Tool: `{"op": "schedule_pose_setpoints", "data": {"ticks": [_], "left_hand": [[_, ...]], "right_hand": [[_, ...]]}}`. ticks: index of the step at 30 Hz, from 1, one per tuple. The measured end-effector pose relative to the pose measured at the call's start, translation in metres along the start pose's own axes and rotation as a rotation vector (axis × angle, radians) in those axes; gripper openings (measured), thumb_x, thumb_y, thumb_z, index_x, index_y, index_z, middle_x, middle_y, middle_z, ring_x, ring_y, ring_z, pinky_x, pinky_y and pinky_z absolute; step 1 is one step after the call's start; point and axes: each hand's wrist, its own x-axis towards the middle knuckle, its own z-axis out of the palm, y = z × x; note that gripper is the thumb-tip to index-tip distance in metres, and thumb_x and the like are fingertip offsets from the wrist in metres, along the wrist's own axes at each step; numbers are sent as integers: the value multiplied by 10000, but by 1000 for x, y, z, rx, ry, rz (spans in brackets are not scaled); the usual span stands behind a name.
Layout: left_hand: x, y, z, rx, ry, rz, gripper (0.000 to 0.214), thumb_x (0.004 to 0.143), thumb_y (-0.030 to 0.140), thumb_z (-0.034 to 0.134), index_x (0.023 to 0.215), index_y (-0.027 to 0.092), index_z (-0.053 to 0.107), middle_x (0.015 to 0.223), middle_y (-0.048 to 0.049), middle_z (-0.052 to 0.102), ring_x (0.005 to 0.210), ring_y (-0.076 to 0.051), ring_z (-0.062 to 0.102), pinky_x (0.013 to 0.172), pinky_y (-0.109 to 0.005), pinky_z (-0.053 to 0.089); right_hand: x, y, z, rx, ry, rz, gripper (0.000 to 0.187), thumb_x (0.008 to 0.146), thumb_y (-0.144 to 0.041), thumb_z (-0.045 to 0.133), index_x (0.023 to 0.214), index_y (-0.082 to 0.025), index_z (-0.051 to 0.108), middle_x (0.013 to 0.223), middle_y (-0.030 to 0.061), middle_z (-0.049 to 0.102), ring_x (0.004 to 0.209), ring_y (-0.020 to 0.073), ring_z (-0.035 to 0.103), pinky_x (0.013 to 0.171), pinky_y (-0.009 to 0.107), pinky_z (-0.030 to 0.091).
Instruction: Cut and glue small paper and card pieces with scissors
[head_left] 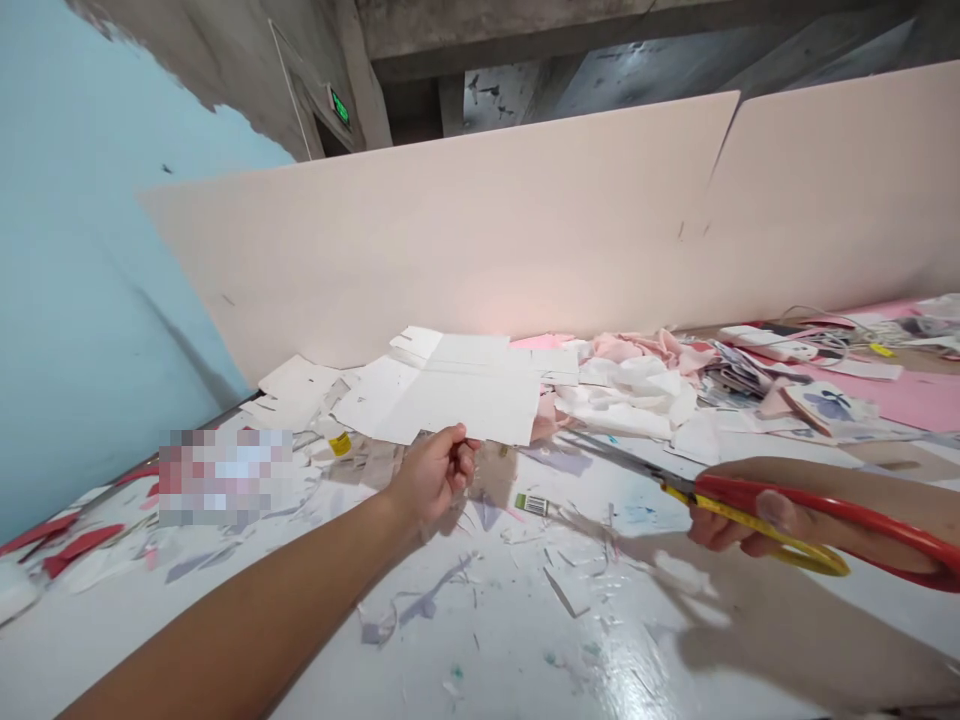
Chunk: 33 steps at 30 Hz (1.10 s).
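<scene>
Past the pale blue wall (90,250) on my left, a pale pink board (450,230) stands along the back of the white table (480,660), which is strewn with paper scraps (420,610). My left hand (433,475) holds up a white paper sheet (450,390), its fingers together and clamped on the sheet's lower edge. The closed blades of the scissors (622,462) point at the sheet and end just beside it. My right hand (750,525) grips their red-and-yellow handles, fingers curled together. Beyond lie crumpled pink cloth (637,355) and a pink sheet (907,395).
</scene>
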Motion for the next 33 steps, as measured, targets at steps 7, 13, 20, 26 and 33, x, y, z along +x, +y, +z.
{"op": "schedule_pose_setpoints", "data": {"ticks": [7,13,20,26,33], "left_hand": [[-7,-15,8,174,-150,133,398,792,366,494,473,129,495,433,10,491,330,-22,367,367,-156,280],[-15,-22,10,364,-185,157,491,775,504,472,455,134,518,388,11,448,338,-39,354,382,-186,262],[-26,-25,10,500,-160,219,504,696,598,512,467,149,530,385,10,444,378,-64,386,431,-204,291],[-26,-26,0,503,-208,197,507,641,652,522,540,157,565,489,-1,493,447,-79,420,475,-213,340],[-8,-24,1,413,-46,187,535,792,534,380,426,164,508,400,-3,439,374,-79,372,438,-225,303]], "right_hand": [[18,-3,28,398,-252,45,645,658,-749,412,845,-165,612,980,152,633,952,286,593,856,407,467],[45,-30,75,683,11,0,297,694,-454,634,763,-195,507,847,53,616,864,216,608,790,346,487],[67,-55,102,917,268,4,330,551,-155,698,771,-201,457,684,-51,446,641,99,501,645,273,528],[74,-36,105,821,208,-72,346,545,-196,708,794,-203,468,675,-55,463,625,106,510,593,257,500],[65,-33,88,409,69,-202,279,704,-450,606,814,-207,525,843,17,590,872,217,569,732,326,491]]}}
